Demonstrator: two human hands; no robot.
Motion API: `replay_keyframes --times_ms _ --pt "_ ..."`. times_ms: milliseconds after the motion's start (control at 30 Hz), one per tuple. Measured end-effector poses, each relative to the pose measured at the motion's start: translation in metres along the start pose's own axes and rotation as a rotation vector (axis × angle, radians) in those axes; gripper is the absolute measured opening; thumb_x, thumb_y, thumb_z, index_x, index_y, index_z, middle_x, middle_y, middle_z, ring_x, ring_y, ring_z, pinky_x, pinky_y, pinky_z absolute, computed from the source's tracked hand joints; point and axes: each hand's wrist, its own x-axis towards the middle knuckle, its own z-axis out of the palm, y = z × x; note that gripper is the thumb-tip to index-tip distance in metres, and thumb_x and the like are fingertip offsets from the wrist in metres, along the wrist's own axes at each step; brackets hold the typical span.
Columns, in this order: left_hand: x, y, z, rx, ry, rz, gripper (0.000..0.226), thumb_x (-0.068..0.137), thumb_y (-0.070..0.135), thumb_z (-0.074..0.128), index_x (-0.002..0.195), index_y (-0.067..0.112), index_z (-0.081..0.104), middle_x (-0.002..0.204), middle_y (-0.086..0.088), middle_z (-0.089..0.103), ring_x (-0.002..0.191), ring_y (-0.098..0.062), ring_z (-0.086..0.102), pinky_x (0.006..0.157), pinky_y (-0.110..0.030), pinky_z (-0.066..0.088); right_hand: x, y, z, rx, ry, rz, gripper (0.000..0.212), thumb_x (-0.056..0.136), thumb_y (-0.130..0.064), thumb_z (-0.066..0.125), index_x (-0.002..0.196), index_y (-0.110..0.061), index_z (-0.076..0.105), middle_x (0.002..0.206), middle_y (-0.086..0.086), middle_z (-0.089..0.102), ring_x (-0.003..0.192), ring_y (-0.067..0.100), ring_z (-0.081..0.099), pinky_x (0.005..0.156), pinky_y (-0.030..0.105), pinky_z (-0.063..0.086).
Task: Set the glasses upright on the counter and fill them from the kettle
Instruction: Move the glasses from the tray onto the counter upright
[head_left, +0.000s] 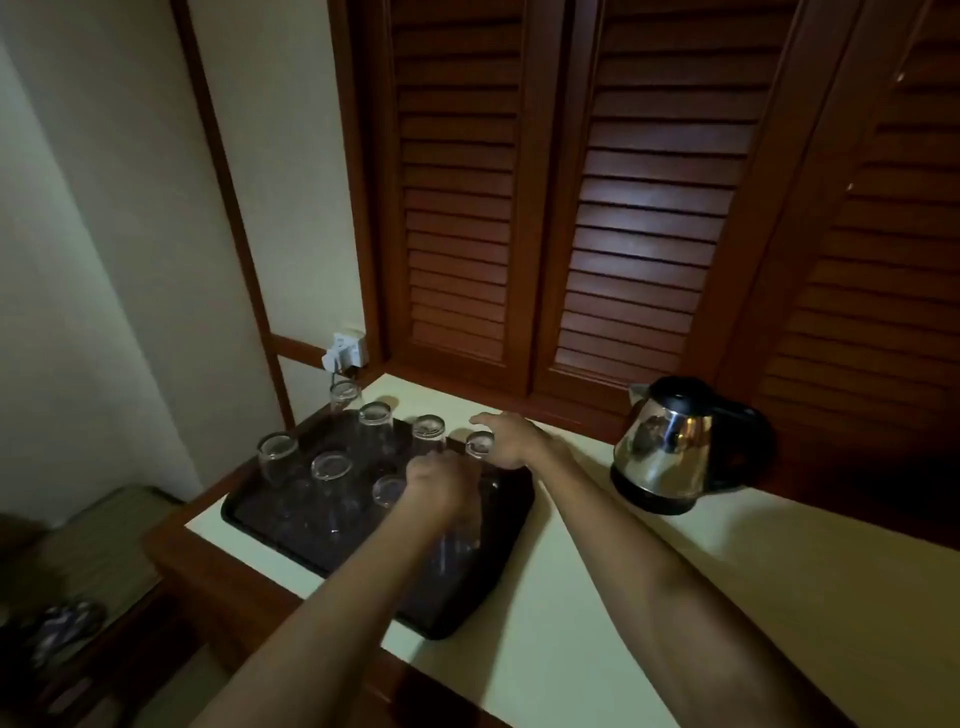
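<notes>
From the head view, a pale cream counter (519, 639) carries a dark rectangular tray (291, 525) at its left end. Seven clear drinking glasses (331, 467) stand on the tray in loose rows. They seem to be base-up, though the dim light leaves that unsure. The left hand (434, 486) reaches over the tray's near right part, its fingers curled downward round the top of an eighth glass (460, 543), which shows only as a blur beneath the hand. The right hand (511, 439) hovers at the tray's far right corner, fingers spread and index finger stretched to the left. It is just beside the corner glass (479, 443); whether it touches it cannot be told. A rounded stainless-steel kettle (670, 441) with black lid, handle and base stands on the counter to the right, well apart from the tray. Behind it are dark reddish wooden louvred shutters (597, 208). A white wall socket (350, 348) with a plug in it sits at the counter's far left.
</notes>
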Motion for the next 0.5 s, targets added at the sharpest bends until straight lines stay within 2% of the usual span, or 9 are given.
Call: replay_keyframes --times_ms 67,167,300,367,433,500 --pt "0.005 0.002 0.004 0.034 -0.029 0.011 0.08 0.073 0.038 0.091 0.143 0.019 0.056 0.144 -0.002 0.062 0.131 -0.024 0.063 0.098 -0.036 0.054 0.005 -0.002 0.006 -0.042 -0.006 0.007 0.07 0.079 -0.031 0.075 0.144 -0.029 0.052 0.147 0.012 0.058 0.131 0.033 0.058 0.104 0.04 0.051" --pt "0.015 0.003 0.014 0.058 -0.038 0.023 0.081 0.078 0.029 0.089 0.149 0.018 0.05 0.147 -0.004 0.059 0.134 -0.026 0.06 0.098 -0.038 0.055 0.002 -0.006 0.011 0.014 -0.009 0.044 0.06 0.079 -0.025 0.081 0.134 -0.021 0.058 0.133 0.016 0.066 0.12 0.035 0.063 0.094 0.037 0.053" --pt "0.017 -0.009 0.01 0.03 0.014 0.018 0.07 0.081 0.02 0.084 0.144 0.017 0.054 0.14 -0.007 0.063 0.131 -0.027 0.062 0.095 -0.038 0.056 0.0 -0.004 0.005 0.031 0.012 0.029 0.033 0.088 -0.013 0.064 0.119 -0.02 0.061 0.122 0.015 0.068 0.11 0.036 0.065 0.084 0.034 0.052" --pt "0.015 -0.014 0.005 0.046 0.044 0.022 0.061 0.082 0.019 0.08 0.139 0.014 0.059 0.137 -0.008 0.064 0.129 -0.028 0.063 0.094 -0.038 0.057 -0.004 -0.003 -0.001 0.012 -0.021 0.036 0.035 0.087 -0.011 0.062 0.121 -0.022 0.06 0.122 0.014 0.066 0.107 0.034 0.065 0.084 0.035 0.053" --pt "0.009 -0.017 -0.001 0.051 0.015 0.031 0.055 0.081 0.021 0.082 0.132 0.011 0.064 0.135 -0.01 0.066 0.127 -0.029 0.064 0.093 -0.038 0.057 -0.01 -0.002 -0.003 -0.009 -0.048 0.029 0.042 0.083 -0.009 0.067 0.123 -0.022 0.061 0.123 0.012 0.066 0.108 0.033 0.065 0.084 0.035 0.054" --pt "0.008 -0.023 -0.005 0.04 0.012 0.033 0.056 0.075 0.028 0.086 0.126 0.014 0.068 0.13 -0.008 0.069 0.122 -0.028 0.067 0.091 -0.037 0.057 -0.018 0.001 -0.005 0.056 -0.006 0.03 0.046 0.08 -0.008 0.072 0.122 -0.021 0.063 0.123 0.01 0.067 0.11 0.03 0.065 0.083 0.033 0.053"
